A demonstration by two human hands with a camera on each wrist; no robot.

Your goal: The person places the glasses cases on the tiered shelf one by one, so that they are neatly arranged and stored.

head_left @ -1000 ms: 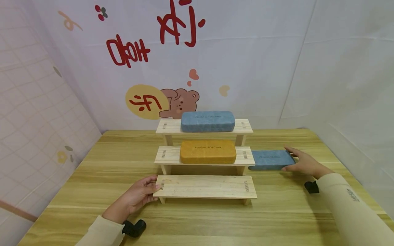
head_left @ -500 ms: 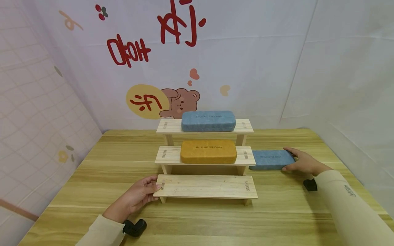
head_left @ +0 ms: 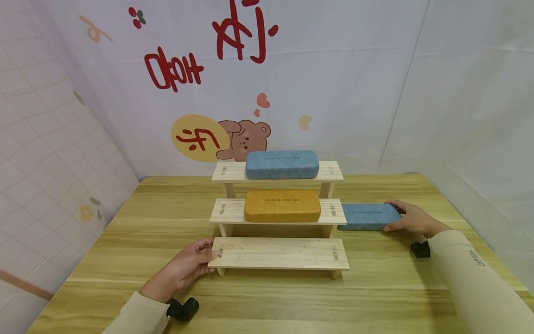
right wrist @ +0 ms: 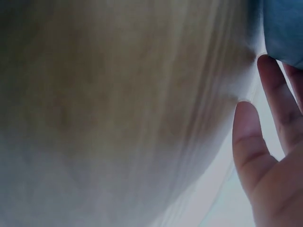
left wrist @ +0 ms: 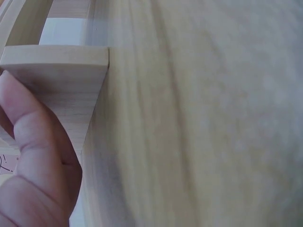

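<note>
In the head view my left hand (head_left: 187, 262) holds the left end of the lowest board of a pale wooden three-tier stand (head_left: 279, 253), thumb on top. In the left wrist view a digit lies against the board's end (left wrist: 59, 56). My right hand (head_left: 413, 220) spans the right end of a blue glasses case (head_left: 367, 216) lying on the table, thumb at the near corner and fingers at the far one. In the right wrist view a fingertip meets the case's corner (right wrist: 286, 33). The stand hides the case's left end.
Another blue glasses case (head_left: 282, 165) sits on the top tier. A yellow glasses case (head_left: 282, 206) sits on the middle tier. The wood-grain table (head_left: 167, 213) meets a printed white backdrop (head_left: 342, 93) behind and at both sides.
</note>
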